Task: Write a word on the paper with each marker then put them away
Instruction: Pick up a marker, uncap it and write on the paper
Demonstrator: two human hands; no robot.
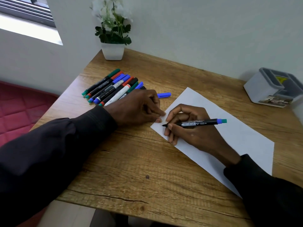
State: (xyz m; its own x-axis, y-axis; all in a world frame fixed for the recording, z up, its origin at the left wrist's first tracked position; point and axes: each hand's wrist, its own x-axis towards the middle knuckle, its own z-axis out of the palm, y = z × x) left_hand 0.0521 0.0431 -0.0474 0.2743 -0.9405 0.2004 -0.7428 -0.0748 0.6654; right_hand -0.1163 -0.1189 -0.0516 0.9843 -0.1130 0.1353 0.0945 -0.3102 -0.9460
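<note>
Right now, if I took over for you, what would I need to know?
Left hand: fingertips press a corner of the paper.
Right hand grips an uncapped marker, tip on the paper.
A blue cap lies on the table beside the other markers.
Done: no word visible yet.
Left: write with every marker, cap them, put them away, maybe in the grey box.

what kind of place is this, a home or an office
Most likely a small desk corner in a home: a wooden table set against plain walls, a potted plant at its back, a window to the left, and a red quilted pad beside it. Nothing settles it for certain.
</note>
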